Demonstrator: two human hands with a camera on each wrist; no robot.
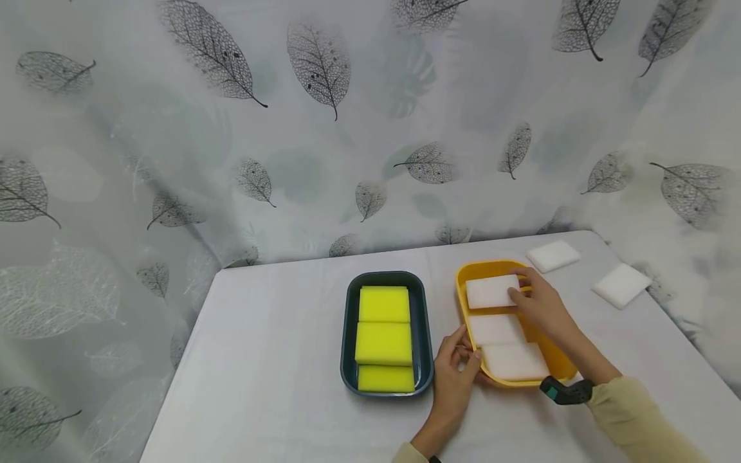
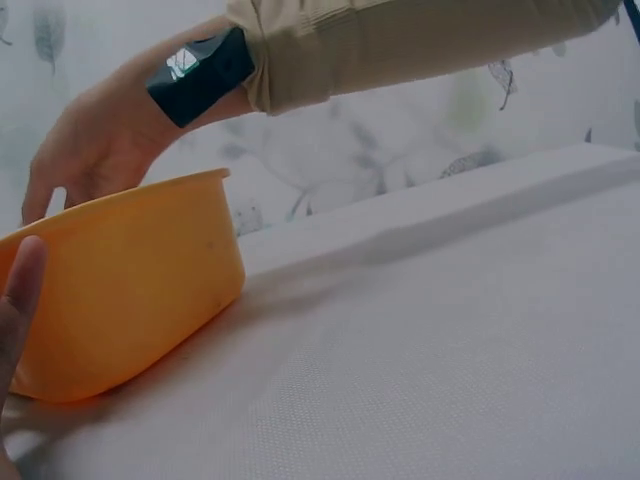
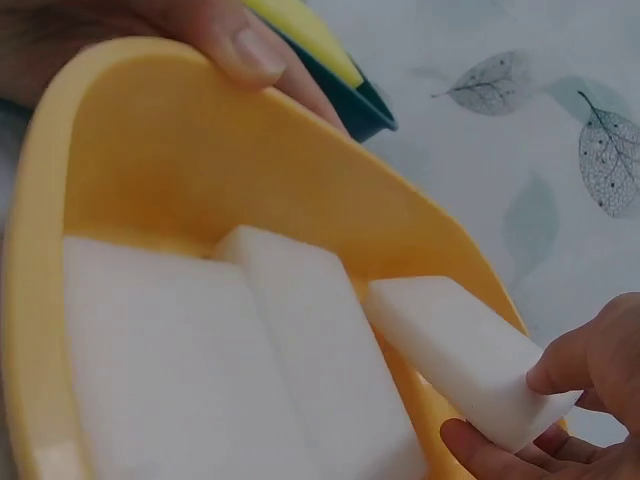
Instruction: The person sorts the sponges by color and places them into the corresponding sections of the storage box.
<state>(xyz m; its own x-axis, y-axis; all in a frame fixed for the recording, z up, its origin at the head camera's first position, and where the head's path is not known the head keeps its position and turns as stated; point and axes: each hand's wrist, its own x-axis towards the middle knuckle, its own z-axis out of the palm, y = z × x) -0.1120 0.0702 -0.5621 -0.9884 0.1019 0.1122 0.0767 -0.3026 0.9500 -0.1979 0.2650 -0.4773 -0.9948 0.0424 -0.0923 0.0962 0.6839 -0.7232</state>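
My right hand [image 1: 547, 310] pinches a white sponge [image 1: 491, 292] by its right end, thumb on top and fingers beneath. That sponge is tilted inside the far part of a yellow plastic tub [image 3: 150, 130]. Nearer in the same tub lie other white sponges [image 3: 180, 360], side by side. At the tub's left side, my left hand [image 1: 454, 379] holds the rim, its thumb [image 3: 255, 50] on the edge and fingers against the outer wall. The left wrist view shows the right hand reaching over the tub wall [image 2: 150, 280].
A dark green tub [image 1: 428, 347] holding yellow sponges [image 1: 384, 344] stands left of the yellow one. Two loose white sponges [image 1: 553, 256] [image 1: 621, 285] lie at the table's far right. White cloth covers the table [image 1: 278, 360]; a leaf-patterned curtain [image 1: 359, 128] hangs behind.
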